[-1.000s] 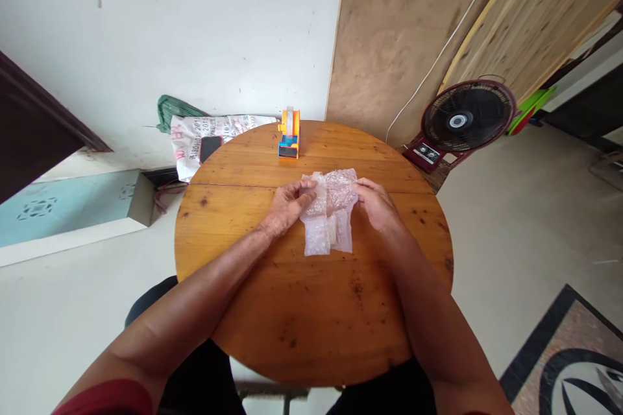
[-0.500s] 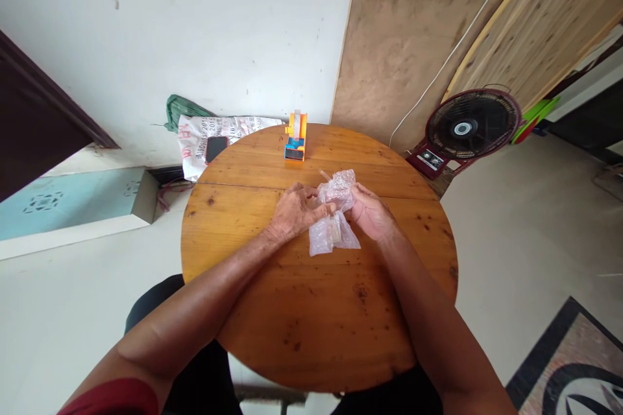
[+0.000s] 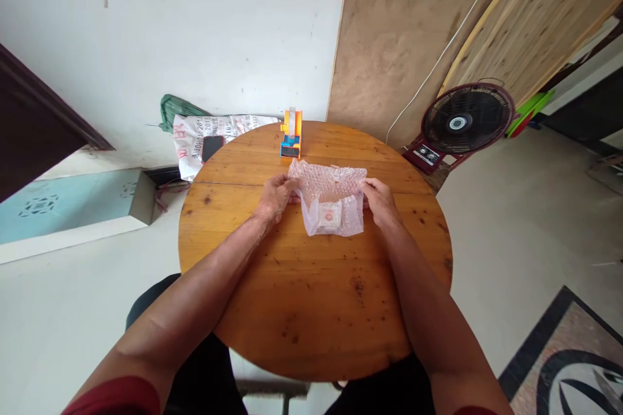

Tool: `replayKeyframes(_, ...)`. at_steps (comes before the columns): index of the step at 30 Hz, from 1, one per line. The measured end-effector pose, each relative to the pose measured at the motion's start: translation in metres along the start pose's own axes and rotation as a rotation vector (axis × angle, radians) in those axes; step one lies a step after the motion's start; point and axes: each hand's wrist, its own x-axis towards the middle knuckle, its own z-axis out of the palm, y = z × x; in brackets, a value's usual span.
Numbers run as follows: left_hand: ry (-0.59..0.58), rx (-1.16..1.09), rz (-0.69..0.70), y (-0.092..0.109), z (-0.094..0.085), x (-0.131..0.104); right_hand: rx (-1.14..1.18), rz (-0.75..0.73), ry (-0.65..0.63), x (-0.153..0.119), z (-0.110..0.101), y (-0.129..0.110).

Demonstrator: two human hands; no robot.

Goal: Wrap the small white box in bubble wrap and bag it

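Observation:
A sheet of clear bubble wrap is spread above the middle of the round wooden table. My left hand pinches its left edge, and my right hand pinches its right edge. On the lower part of the wrap lies a small pale, boxy item with a reddish mark, partly covered by the plastic. Some fingertips of both hands are hidden behind the wrap.
An orange and blue tape dispenser stands at the back of the wooden table. Behind the left edge are a white printed sack and a dark phone-like object. A dark red fan stands beyond the right side.
My hands have moved apart, and the crumpled bubble wrap is now opened wide between them. The boxy item inside shows more clearly. The view has shifted slightly.

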Motion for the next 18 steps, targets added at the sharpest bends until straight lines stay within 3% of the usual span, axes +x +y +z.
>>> replayKeyframes(2,0.027,0.065,0.103,0.0,0.001,-0.001,-0.115,-0.222,0.1,-0.006,-0.004,-0.008)
replayKeyframes(4,0.124,0.16,0.319,0.004,0.001,-0.007,-0.173,-0.474,0.145,-0.021,-0.006,-0.024)
replayKeyframes(6,0.182,0.31,0.614,0.011,0.0,-0.018,-0.201,-0.635,0.031,-0.042,-0.005,-0.042)
replayKeyframes(7,0.132,0.398,0.741,0.014,0.0,-0.024,-0.227,-0.701,-0.066,-0.053,-0.003,-0.05)
replayKeyframes(9,-0.111,0.562,0.888,0.02,0.001,-0.035,-0.295,-0.814,-0.266,-0.071,0.002,-0.06)
replayKeyframes(11,-0.303,0.704,0.899,0.021,0.002,-0.042,-0.409,-0.859,-0.473,-0.079,0.009,-0.064)
replayKeyframes(13,-0.36,0.821,0.788,0.02,0.004,-0.043,-0.552,-0.834,-0.565,-0.077,0.013,-0.062)
replayKeyframes(16,-0.324,0.903,0.541,0.019,0.006,-0.042,-0.755,-0.692,-0.496,-0.067,0.011,-0.059)
replayKeyframes(18,-0.345,0.876,0.447,0.022,0.005,-0.042,-0.824,-0.574,-0.433,-0.062,0.004,-0.06)
